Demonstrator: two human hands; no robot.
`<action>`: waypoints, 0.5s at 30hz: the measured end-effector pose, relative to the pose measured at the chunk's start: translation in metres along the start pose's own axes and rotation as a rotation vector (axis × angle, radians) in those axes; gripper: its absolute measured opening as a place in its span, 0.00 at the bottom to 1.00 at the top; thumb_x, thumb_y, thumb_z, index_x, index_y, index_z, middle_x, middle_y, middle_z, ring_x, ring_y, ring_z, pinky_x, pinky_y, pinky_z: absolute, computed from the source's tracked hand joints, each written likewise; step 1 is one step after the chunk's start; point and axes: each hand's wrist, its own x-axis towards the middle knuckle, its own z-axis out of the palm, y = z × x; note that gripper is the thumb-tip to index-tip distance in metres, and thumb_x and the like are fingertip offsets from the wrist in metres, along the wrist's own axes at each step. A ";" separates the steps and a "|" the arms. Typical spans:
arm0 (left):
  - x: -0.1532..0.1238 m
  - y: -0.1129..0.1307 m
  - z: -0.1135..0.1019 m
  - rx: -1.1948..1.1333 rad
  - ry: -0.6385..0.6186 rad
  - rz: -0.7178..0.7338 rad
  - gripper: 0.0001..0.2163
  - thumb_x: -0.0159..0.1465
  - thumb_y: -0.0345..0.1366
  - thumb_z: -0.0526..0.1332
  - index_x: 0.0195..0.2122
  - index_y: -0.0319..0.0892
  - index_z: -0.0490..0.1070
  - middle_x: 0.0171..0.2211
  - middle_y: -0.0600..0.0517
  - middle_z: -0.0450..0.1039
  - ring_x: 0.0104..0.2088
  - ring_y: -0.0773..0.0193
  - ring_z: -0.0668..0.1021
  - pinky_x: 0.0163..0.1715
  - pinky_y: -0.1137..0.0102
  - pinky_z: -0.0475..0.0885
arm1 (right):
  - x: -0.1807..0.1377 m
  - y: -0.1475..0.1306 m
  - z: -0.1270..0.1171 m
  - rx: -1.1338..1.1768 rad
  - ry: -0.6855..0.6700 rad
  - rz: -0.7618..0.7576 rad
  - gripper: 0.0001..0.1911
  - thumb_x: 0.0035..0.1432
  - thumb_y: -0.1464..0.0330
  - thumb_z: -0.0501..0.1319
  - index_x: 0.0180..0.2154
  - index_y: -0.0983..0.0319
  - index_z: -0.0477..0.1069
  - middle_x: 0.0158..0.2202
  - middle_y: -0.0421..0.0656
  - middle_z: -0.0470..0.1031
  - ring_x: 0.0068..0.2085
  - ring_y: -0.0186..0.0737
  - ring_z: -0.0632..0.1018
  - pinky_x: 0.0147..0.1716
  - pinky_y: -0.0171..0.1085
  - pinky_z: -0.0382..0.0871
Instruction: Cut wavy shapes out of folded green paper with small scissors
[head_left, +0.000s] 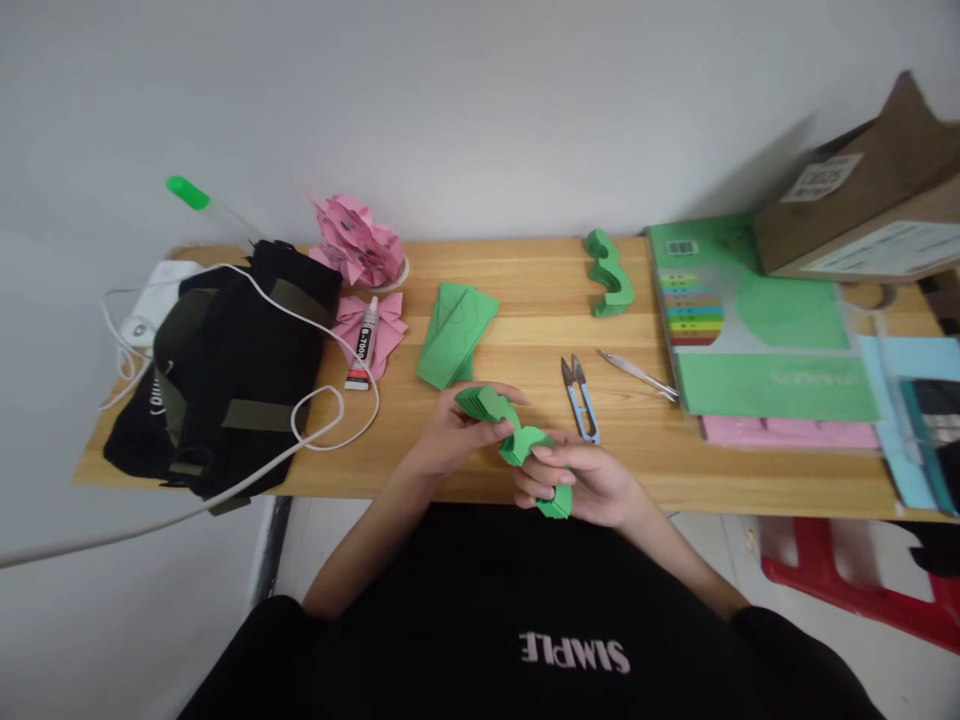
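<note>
A wavy stack of cut green paper is held in front of my body, over the table's near edge. My left hand is closed around its upper left end, thumb on top. Around the lower right part, my right hand is closed with bent fingers. Thread snips with blue handles lie just beyond my right hand. Green paper pieces with drawn outlines lie beyond my left hand. A second wavy green paper stack rests farther back.
A black bag with a white cable fills the left side. Nearby are pink folded paper and a glue tube. A pen, green paper pack and cardboard box are on the right.
</note>
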 end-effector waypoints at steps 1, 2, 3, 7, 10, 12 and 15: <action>0.000 0.000 0.000 -0.002 -0.004 -0.001 0.17 0.47 0.48 0.73 0.32 0.41 0.79 0.24 0.53 0.72 0.26 0.68 0.71 0.28 0.72 0.65 | 0.001 0.000 0.000 0.004 0.000 -0.001 0.19 0.57 0.68 0.65 0.20 0.62 0.60 0.15 0.31 0.51 0.22 0.30 0.59 0.31 0.33 0.65; 0.001 0.001 0.001 -0.006 -0.007 -0.001 0.17 0.48 0.48 0.73 0.32 0.41 0.78 0.24 0.53 0.72 0.26 0.68 0.71 0.27 0.72 0.65 | 0.001 0.000 0.001 0.008 0.002 -0.002 0.19 0.57 0.68 0.66 0.20 0.62 0.60 0.15 0.31 0.51 0.22 0.30 0.59 0.31 0.33 0.65; 0.001 0.001 0.001 -0.010 -0.010 -0.002 0.17 0.48 0.49 0.73 0.31 0.41 0.78 0.24 0.53 0.71 0.26 0.69 0.70 0.27 0.72 0.65 | 0.001 0.000 0.001 0.011 0.005 -0.002 0.18 0.56 0.68 0.66 0.20 0.62 0.60 0.15 0.31 0.51 0.22 0.30 0.58 0.31 0.33 0.65; 0.004 -0.002 0.001 -0.033 -0.007 -0.007 0.18 0.48 0.49 0.72 0.31 0.40 0.77 0.22 0.56 0.68 0.24 0.71 0.68 0.25 0.73 0.63 | 0.002 -0.002 0.002 0.013 0.034 -0.013 0.19 0.56 0.68 0.66 0.20 0.62 0.60 0.15 0.31 0.50 0.23 0.30 0.58 0.31 0.33 0.64; 0.006 -0.004 0.002 -0.049 0.018 -0.016 0.18 0.49 0.49 0.72 0.32 0.40 0.77 0.24 0.55 0.69 0.24 0.72 0.67 0.25 0.74 0.63 | 0.001 -0.003 0.003 0.006 0.070 -0.030 0.18 0.55 0.68 0.66 0.20 0.61 0.61 0.15 0.30 0.50 0.22 0.30 0.58 0.30 0.33 0.64; 0.007 -0.005 0.002 -0.061 0.031 -0.029 0.19 0.48 0.49 0.72 0.33 0.39 0.77 0.25 0.54 0.70 0.24 0.72 0.67 0.25 0.73 0.63 | 0.001 -0.003 0.004 -0.007 0.096 -0.042 0.17 0.55 0.68 0.67 0.21 0.61 0.62 0.15 0.30 0.50 0.22 0.31 0.57 0.29 0.34 0.63; 0.008 -0.004 0.004 -0.086 0.048 -0.056 0.21 0.48 0.50 0.73 0.36 0.40 0.77 0.23 0.55 0.67 0.23 0.72 0.66 0.24 0.74 0.61 | 0.002 -0.003 0.005 -0.048 0.145 -0.078 0.16 0.53 0.67 0.68 0.22 0.61 0.63 0.14 0.30 0.50 0.22 0.31 0.58 0.29 0.35 0.64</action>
